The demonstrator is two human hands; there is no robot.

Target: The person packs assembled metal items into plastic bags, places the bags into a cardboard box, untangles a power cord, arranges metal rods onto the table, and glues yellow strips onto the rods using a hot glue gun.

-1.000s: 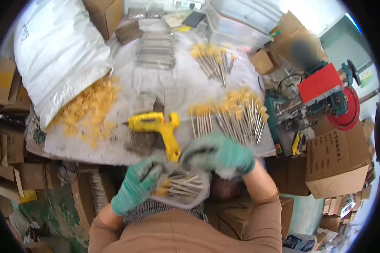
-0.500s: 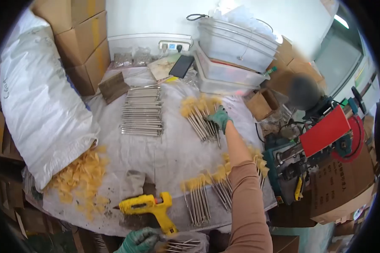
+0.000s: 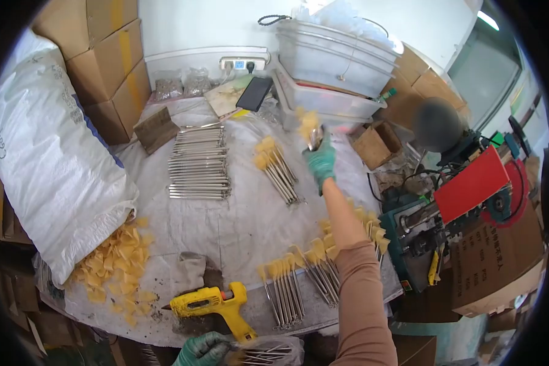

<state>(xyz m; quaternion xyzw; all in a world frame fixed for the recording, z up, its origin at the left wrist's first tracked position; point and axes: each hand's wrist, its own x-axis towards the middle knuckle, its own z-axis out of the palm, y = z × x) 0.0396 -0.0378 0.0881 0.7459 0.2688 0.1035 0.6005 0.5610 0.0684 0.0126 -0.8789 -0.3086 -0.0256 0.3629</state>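
Note:
My right hand, in a green glove, is closed around a small bundle of metal rods with yellow tips, lifted over the far side of the cloth. Left of it lies a group of similar yellow-tipped metal rods. At the near edge my left hand, also gloved, has its fingers curled together; whatever is in them is hidden. It is beside a clear plastic bag of metal rods and just below the yellow glue gun. More tipped rods lie in bunches at the near right.
Bare metal rods lie in a row at the back left. A white sack stands beside loose yellow pieces. Plastic bins stand behind, with a phone nearby. At right is a machine with a red plate.
My right hand has lifted some of the tipped rods from the far group and moved them away toward the bins. My left hand has barely moved. The view has shifted slightly.

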